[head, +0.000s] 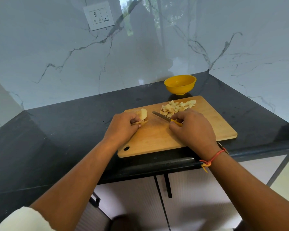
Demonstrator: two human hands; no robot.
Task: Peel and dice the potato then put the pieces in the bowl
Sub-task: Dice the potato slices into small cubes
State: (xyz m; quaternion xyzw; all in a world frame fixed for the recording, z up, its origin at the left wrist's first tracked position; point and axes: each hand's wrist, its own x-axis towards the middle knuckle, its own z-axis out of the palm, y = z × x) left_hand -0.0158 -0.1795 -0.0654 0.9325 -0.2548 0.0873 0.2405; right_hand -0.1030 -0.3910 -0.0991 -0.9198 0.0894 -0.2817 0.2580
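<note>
Your left hand point(122, 125) curls its fingers over the remaining potato point(144, 113) at the far left corner of the board point(157, 140), pinching a flat slice point(141, 122) against the wood. Your right hand point(193, 130) grips the knife point(163, 117) by its yellow handle, with the blade pointing left between the two potato groups (whether the tip touches the board cannot be told). The dice point(177, 106) lie heaped on the board's far right. Just beyond them, the yellow bowl point(180, 89) stands on the dark counter point(57, 130).
</note>
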